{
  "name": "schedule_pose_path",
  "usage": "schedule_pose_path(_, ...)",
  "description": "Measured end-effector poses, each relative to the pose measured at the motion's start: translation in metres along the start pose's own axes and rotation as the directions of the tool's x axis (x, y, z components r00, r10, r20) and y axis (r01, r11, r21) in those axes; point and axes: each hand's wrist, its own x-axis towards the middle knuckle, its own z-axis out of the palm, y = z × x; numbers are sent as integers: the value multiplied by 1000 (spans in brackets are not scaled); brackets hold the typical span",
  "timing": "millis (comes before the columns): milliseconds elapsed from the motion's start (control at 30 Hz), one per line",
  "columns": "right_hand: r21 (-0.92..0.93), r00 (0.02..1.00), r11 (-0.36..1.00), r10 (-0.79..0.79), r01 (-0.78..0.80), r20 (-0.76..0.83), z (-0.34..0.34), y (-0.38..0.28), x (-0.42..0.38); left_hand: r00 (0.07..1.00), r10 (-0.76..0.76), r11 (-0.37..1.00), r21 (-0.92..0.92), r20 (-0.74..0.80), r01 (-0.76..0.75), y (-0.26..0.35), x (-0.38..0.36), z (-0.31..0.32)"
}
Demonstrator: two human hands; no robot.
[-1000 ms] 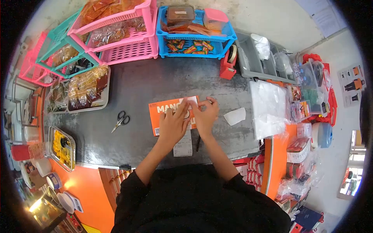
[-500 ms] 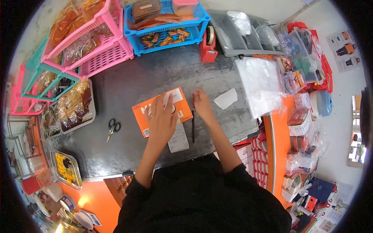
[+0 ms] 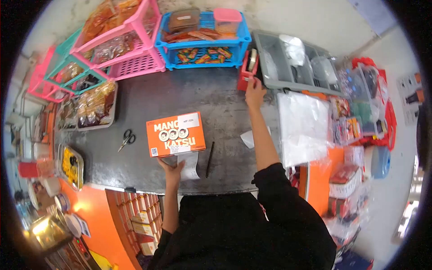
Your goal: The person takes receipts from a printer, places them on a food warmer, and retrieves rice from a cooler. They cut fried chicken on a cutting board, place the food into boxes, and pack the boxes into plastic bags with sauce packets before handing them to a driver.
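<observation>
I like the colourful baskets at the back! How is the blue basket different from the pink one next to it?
The blue basket carries two lidded tubs on top; the pink basket carries clear packets of orange-brown snacks. The blue basket's lower shelf holds small bright wrapped sweets; the pink basket's lower shelf holds more clear packets. The blue one sits square to the wall; the pink one is turned at an angle. Both are slotted plastic racks on the dark counter.

You see a matt orange cardboard box (image 3: 175,134) on a scuffed, dull grey worktop (image 3: 148,101), beside thin paper receipt (image 3: 188,165).
</observation>
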Motion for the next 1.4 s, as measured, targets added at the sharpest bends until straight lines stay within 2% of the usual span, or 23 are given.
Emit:
schedule_pose_path(33,59,946,952,288,-299,145,11,4,13,995,-98,995,35,22,98,6,-14,-5)
schedule_pose_path(67,64,944,955,274,-290,183,28,24,28,995,-95,995,33,-18,96,13,-31,-15)
schedule_pose_path(133,466,956,844,167,-266,242,64,69,52,977,-191,975,130,98,178,32,-69,-39)
schedule_pose_path(200,653,919,647,278,-394,280,55,45,42,935,-344,927,-127,88,353,58,-104,-59)
schedule_pose_path(267,661,767,404,447,-633,461,17,6,26,954,-193,934,-339,-231,107,63,-111,-65)
schedule_pose_path(333,842,822,101,305,-530,481,6,6,11,960,-9,924,-369,-280,-99,125,-91,-43)
schedule_pose_path(400,892,886,117,226,-437,405,11,10,-9,966,192,964,-154,-172,-219,158,-53,-27)
schedule_pose_path(467,934,938,127,144,-334,316,31,32,-17,967,236,965,94,94,-245,170,-9,-19)
schedule_pose_path(533,764,1000,645,-9,27,-28,54,61,-22,927,312,846,383,208,-371,151,26,-16)
schedule_pose_path(600,807,994,582,98,-103,56,52,60,-22,945,257,833,449,202,-323,148,25,-7)
schedule_pose_path(667,829,970,510,192,-229,150,37,43,-30,830,540,200,937,139,-287,145,17,4)
schedule_pose_path(733,594,880,651,393,-472,268,19,5,-45,803,565,248,890,188,-383,128,23,-2)
schedule_pose_path(767,590,880,655,386,-472,275,17,-14,-53,852,486,310,873,195,-376,118,24,-3)
schedule_pose_path(800,545,956,802,101,-242,276,16,-34,-61,893,402,371,856,203,-361,110,25,-3)
schedule_pose_path(833,502,936,865,-194,22,294,15,-56,-69,887,426,374,858,178,-352,107,26,-1)
schedule_pose_path(900,466,666,881,-396,82,632,14,-109,-76,895,422,404,853,148,-331,107,29,2)
schedule_pose_path(967,502,287,854,-520,139,805,31,-149,-89,895,421,374,870,150,-322,112,32,2)
schedule_pose_path(1033,624,-123,718,-620,310,775,47,-181,-101,896,419,444,828,145,-342,111,38,-1)
schedule_pose_path(1067,619,-130,720,-613,314,779,58,-187,-107,895,420,503,783,149,-366,110,41,-3)
schedule_pose_path(1133,694,-440,654,-550,301,710,79,-195,-116,892,416,495,778,178,-387,114,43,-7)
schedule_pose_path(1167,691,-442,656,-545,303,712,87,-198,-118,883,417,478,775,214,-413,116,45,-9)
schedule_pose_path(1233,695,-601,674,-455,249,657,98,-202,-119,882,421,489,766,212,-418,115,46,-9)
schedule_pose_path(1400,614,-712,711,-231,342,663,109,-204,-115,895,410,538,745,178,-395,114,39,-5)
